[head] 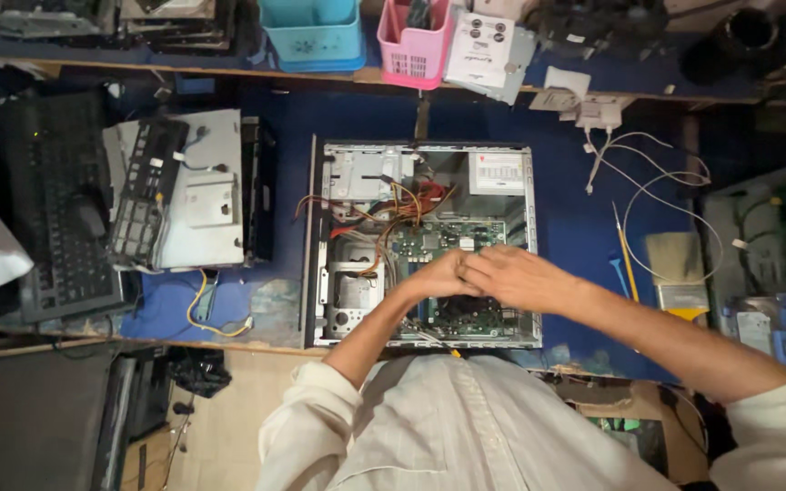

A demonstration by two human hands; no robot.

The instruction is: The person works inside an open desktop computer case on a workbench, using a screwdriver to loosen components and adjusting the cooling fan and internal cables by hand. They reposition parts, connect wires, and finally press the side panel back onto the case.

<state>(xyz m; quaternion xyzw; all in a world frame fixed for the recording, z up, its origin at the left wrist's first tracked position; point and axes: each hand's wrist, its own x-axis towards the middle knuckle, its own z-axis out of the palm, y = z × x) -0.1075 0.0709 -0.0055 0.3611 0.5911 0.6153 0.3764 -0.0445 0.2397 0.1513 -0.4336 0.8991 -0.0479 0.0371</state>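
2 hands: left hand [437, 275], right hand [513, 275], over 1 open PC case [422, 244].

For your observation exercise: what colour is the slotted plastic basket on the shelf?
Pink; the slotted plastic basket shows best in the head view.

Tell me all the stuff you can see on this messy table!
Open computer case: one, silver-grey, middle of the table, lying on its side.
Circuit board: one, green, inside the case.
Wire bundle: one, red, orange and yellow, inside the case.
Metal panel: one, grey, left of the case.
Keyboard: one, black, far left.
Blue bin: one, back shelf.
Pink basket: one, back shelf, right of the blue bin.
White cable: one, looped, right of the case.
Brush: one, pale bristles, right side.
Table: one, blue top.
Left hand: over the case, touching the right hand.
Right hand: over the case.
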